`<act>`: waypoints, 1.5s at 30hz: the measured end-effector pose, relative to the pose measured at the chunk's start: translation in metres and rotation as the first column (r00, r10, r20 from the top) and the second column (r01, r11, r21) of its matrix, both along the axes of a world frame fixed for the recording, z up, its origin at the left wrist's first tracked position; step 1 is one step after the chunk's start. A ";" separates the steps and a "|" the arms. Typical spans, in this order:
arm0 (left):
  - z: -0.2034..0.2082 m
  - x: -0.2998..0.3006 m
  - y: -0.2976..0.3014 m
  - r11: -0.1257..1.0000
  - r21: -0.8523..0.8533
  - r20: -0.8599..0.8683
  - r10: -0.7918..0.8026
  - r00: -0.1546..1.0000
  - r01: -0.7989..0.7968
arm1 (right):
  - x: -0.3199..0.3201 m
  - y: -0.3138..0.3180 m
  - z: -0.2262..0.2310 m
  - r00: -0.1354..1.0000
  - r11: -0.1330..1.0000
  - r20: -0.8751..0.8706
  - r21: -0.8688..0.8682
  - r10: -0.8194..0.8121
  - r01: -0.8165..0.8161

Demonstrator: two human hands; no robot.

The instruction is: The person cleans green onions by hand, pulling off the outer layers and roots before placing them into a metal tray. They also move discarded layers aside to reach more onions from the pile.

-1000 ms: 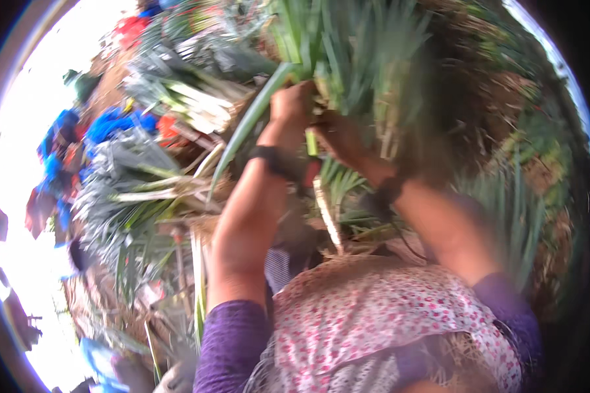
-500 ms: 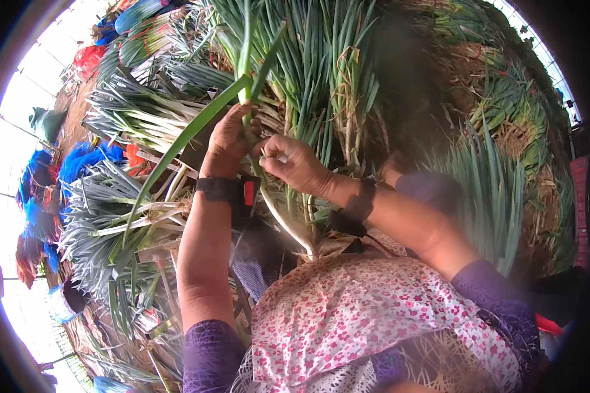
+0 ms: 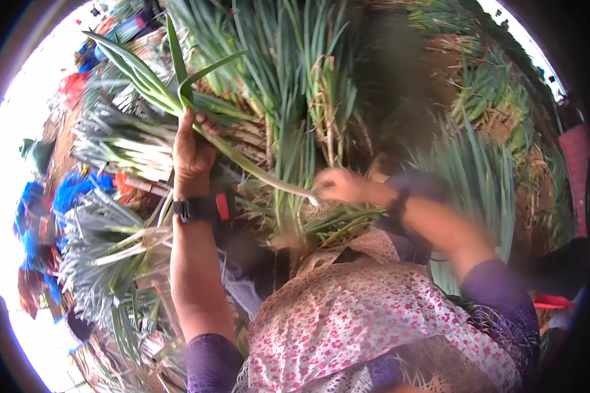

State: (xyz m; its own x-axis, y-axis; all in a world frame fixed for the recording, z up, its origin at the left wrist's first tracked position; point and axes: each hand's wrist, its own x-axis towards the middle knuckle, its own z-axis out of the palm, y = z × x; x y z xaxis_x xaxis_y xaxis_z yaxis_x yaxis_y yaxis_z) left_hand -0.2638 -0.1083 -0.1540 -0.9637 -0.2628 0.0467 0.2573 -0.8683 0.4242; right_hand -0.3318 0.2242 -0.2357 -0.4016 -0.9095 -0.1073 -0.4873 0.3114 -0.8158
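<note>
My left hand (image 3: 194,147) is closed around the stalk of a long green onion (image 3: 259,173), just below where its leaves fan out. The leaves point up and to the left, and the white root end slants down to the right. Beside that root end is my right hand (image 3: 347,186), smeared by motion; whether its fingers hold anything does not show. Behind the held stalk stands a thick upright bunch of green onions (image 3: 285,85), some with dry, brownish outer leaves.
To my left lie piles of green onions with white stalks (image 3: 128,141), and a further pile (image 3: 101,229) nearer me. Blue plastic (image 3: 82,193) is beyond them. At my right stands another leafy bunch (image 3: 475,177). A flowered apron (image 3: 354,314) covers my lap.
The green onion has tilted, its leaves swinging left and its root end rising to the right. My left hand has shifted left; my right hand has moved from the stalk's upper part toward the root end.
</note>
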 end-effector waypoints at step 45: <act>-0.081 -0.028 -0.017 0.983 0.095 0.032 0.154 0.988 -0.157 | 0.021 -0.090 -0.007 0.745 0.914 0.569 0.032 -0.350 0.405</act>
